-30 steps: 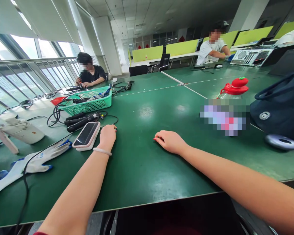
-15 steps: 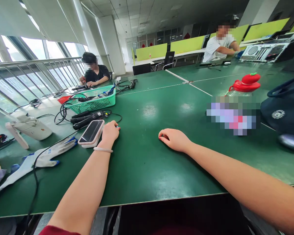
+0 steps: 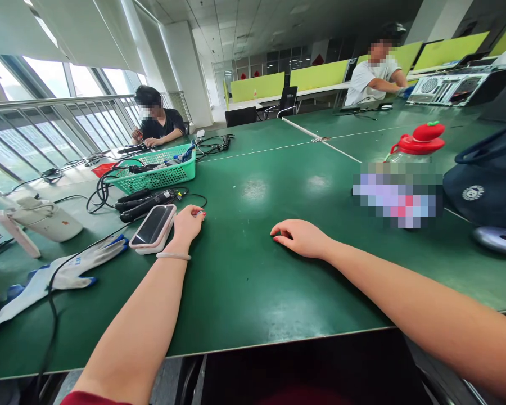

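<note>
Green tbl (image 3: 236, 292), mesh basket (image 3: 171, 176) L of ctr. R hand (image 3: 301, 237) on tbl: fingers loosely curled, gap at thumb. L hand (image 3: 186, 225) just beside pink-rimmed phone (image 3: 154, 226), fingertips pinching small bluish bit (image 3: 200, 212), ID unclear.

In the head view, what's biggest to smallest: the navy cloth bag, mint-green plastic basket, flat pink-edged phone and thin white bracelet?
1. Navy cloth bag, partly cut off
2. Mint-green plastic basket
3. Flat pink-edged phone
4. Thin white bracelet
</note>
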The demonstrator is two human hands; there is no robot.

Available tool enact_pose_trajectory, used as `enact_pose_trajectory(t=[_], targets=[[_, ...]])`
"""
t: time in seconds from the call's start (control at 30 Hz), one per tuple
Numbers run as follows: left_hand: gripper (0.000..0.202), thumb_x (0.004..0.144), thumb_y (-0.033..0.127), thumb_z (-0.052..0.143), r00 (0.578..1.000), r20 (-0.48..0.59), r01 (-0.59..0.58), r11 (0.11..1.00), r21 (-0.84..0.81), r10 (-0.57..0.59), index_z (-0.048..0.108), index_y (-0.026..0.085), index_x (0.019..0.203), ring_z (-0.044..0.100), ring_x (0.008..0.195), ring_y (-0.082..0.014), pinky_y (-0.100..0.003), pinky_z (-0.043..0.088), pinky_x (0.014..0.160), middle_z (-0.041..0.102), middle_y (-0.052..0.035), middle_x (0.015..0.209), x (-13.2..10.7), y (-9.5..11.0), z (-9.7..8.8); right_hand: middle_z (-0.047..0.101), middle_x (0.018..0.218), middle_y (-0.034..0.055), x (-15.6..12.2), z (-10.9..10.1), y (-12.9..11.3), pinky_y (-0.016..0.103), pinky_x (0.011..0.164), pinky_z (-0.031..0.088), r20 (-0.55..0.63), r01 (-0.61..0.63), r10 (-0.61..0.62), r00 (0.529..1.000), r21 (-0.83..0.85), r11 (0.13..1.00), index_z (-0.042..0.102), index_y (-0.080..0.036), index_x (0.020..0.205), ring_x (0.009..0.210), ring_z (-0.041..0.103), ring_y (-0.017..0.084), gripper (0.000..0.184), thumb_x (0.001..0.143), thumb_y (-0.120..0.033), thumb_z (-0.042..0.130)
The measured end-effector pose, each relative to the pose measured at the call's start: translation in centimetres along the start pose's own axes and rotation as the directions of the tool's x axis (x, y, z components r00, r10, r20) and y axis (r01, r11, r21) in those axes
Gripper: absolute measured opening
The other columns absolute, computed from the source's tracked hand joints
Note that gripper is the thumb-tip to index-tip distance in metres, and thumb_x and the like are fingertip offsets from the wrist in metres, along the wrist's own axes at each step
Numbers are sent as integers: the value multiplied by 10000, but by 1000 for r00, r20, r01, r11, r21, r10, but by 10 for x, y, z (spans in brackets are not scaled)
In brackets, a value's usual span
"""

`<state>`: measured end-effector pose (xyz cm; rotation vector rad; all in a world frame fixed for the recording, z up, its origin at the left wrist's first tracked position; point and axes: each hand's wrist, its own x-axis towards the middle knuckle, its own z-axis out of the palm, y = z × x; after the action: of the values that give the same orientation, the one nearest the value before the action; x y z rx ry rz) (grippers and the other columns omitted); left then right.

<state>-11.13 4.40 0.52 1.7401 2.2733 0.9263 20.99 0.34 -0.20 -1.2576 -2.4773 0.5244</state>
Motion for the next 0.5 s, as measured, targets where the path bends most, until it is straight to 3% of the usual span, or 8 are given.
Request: enact_pose_trajectory(t=[0.2,0.33,0.43,0.47,0.5], targets=[[234,798,297,521,999,38,-4,969,-246,14,615,152,955,590,819,-158,-288,454,787,660,-56,919,10,-1,17,625,729,1,-1,-2,-3,261,603,374,-9,-7,7,1000,-15,1000,661,-220,964,679,547,139,211,875,-315,494],[147,785,233,546,979,167,-43,921,-386,116,609,146,886,574,821,-146,-291,441,813,645,-45,880,-5,25,30,613,715,-3,1,1,-3,257,586,366,-8,1,-1,1000,-37,999,661,-226,979,658,539,132,227,875,-358,509],[161,786,252,586,927,298,-56,868,-493,229,616,157,912,593,814,-135,-280,454,794,660,-35,862,-34,57,35,601,731,-4,2,4,-2,258,598,372,-10,33,-33,999,-55,998,664,-228,993,661,535,132,275,848,-433,551],[172,796,275,586,892,352,-47,834,-550,282,613,162,923,604,828,-132,-278,457,795,666,-36,874,-44,67,35,602,749,-2,2,4,-2,259,608,377,-17,38,-39,999,-62,997,663,-229,1008,672,538,134,292,838,-446,565],[184,797,279,596,828,419,9,739,-674,372,606,157,934,607,871,-136,-292,450,831,665,-48,906,-53,76,34,604,771,1,2,5,-2,261,618,384,-27,37,-39,999,-68,997,661,-230,1028,685,543,137,310,832,-454,573]])
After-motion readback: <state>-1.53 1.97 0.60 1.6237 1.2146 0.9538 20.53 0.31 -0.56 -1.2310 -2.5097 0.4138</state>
